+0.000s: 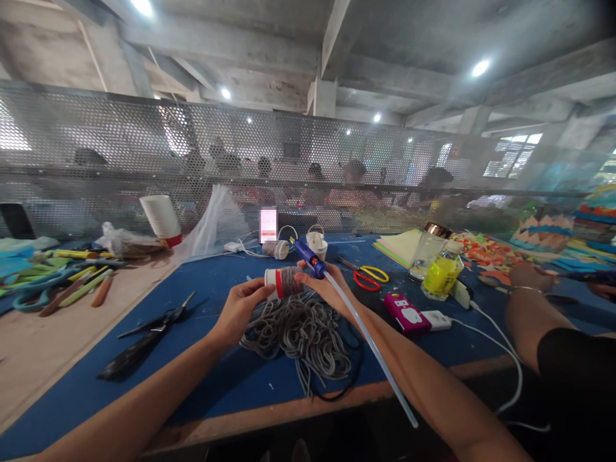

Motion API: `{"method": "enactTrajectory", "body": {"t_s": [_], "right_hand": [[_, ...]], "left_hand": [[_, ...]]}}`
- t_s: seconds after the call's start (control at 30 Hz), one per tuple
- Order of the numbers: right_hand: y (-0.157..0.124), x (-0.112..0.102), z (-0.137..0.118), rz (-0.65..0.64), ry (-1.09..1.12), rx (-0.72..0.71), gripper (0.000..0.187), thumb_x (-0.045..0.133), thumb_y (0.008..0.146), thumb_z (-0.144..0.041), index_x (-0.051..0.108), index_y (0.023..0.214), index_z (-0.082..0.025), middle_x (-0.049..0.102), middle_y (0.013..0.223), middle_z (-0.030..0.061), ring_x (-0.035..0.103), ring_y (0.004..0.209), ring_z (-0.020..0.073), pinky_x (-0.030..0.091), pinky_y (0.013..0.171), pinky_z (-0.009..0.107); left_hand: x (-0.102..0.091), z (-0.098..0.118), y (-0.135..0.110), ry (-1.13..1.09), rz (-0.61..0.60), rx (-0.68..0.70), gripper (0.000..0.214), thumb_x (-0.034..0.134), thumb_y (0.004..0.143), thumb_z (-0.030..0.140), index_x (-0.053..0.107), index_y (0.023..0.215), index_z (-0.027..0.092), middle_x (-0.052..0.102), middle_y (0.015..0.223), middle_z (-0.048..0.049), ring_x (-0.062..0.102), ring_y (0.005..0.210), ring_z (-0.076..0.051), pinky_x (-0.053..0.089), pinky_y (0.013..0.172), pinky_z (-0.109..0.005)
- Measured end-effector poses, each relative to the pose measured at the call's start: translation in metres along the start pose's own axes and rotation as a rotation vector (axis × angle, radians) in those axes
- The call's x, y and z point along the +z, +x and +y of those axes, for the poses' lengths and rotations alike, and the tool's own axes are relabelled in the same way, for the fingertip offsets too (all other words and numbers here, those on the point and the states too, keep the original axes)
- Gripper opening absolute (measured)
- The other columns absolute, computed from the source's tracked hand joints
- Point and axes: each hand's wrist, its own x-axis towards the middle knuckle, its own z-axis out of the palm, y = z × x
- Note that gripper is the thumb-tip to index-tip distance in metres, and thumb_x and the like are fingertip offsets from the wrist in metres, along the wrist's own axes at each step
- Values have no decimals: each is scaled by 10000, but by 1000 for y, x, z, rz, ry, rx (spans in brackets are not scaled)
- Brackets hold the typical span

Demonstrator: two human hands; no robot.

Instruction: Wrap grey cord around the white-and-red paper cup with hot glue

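Observation:
My left hand (242, 308) grips the white and red end of a small cup (283, 281) wrapped in grey cord, held sideways above the blue table (231, 378). My right hand (323, 287) is closed on a blue glue gun (308, 256) whose long clear glue stick (370, 346) trails back toward me. The gun's nose points away, up and to the left. The fingers of that hand also touch the wrapped cup. A loose pile of grey cord (305, 337) lies just under both hands.
Black scissors (151, 333) lie to the left, red and yellow scissors (368, 276) to the right. A pink box (407, 312), a white charger (437, 319) with cable, a glass (423, 253) and a yellow bottle (440, 273) stand right. Another person's arm (539, 327) rests at the right. A mesh screen (308, 167) closes the back.

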Motion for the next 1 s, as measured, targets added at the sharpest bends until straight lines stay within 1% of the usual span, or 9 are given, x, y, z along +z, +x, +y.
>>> {"method": "enactTrajectory", "body": {"t_s": [0.1, 0.17, 0.23, 0.3, 0.43, 0.53, 0.67, 0.8, 1.0], "right_hand": [[-1, 0, -5, 79, -47, -61, 319, 734, 720, -402, 702, 948, -183, 686, 965, 50, 622, 918, 205, 470, 875, 337], [-2, 1, -6, 90, -39, -72, 278, 714, 740, -395, 693, 921, -185, 677, 903, 37, 619, 840, 183, 480, 813, 308], [-3, 2, -5, 56, -24, -55, 258, 687, 764, -393, 688, 919, -188, 662, 829, 20, 603, 756, 160, 480, 750, 283], [-5, 4, -4, 9, -16, -51, 254, 664, 784, -392, 686, 931, -186, 651, 790, 9, 586, 714, 145, 472, 721, 265], [-9, 5, -7, -82, -28, -89, 279, 636, 808, -392, 687, 965, -167, 659, 820, 16, 579, 732, 144, 461, 718, 254], [-12, 5, -13, -107, -107, -125, 282, 629, 812, -384, 685, 962, -152, 650, 815, 20, 567, 738, 149, 450, 712, 253], [-13, 3, -20, -151, -219, -182, 231, 594, 835, -360, 663, 880, -144, 598, 746, 5, 519, 687, 134, 420, 652, 237], [-13, 2, -19, -173, -268, -243, 172, 567, 842, -305, 648, 839, -154, 580, 737, -3, 516, 689, 131, 407, 656, 231], [-13, 1, -18, -179, -278, -257, 146, 572, 833, -271, 653, 854, -151, 633, 806, 22, 562, 745, 150, 426, 711, 246]], "left_hand": [[-1, 0, 1, 58, 27, 32, 314, 733, 759, 375, 743, 980, 153, 740, 809, -51, 659, 743, -195, 504, 703, -266], [-2, -1, 1, 126, 46, 60, 331, 735, 752, 390, 746, 974, 146, 737, 802, -45, 650, 771, -206, 496, 703, -262], [-2, -1, 1, 208, 55, 89, 347, 731, 752, 397, 746, 980, 136, 731, 799, -39, 638, 804, -217, 486, 705, -258], [-2, -2, 0, 285, 51, 117, 357, 713, 769, 397, 740, 1004, 131, 722, 796, -31, 628, 817, -219, 475, 709, -256], [-1, -6, 0, 406, 30, 196, 348, 656, 817, 401, 732, 1031, 138, 717, 837, -27, 619, 785, -199, 461, 703, -251], [0, -8, 0, 488, 37, 276, 317, 641, 830, 390, 738, 1013, 151, 729, 888, -33, 629, 819, -205, 467, 749, -259], [-1, -11, 1, 578, 17, 377, 262, 631, 845, 351, 746, 985, 162, 740, 954, -43, 643, 892, -220, 464, 823, -274], [-2, -13, 1, 613, -4, 400, 243, 613, 862, 340, 747, 968, 166, 742, 971, -45, 647, 897, -218, 462, 828, -278], [-2, -11, 0, 599, 13, 376, 263, 613, 862, 349, 740, 1002, 166, 737, 928, -36, 639, 861, -208, 465, 786, -265]]}}
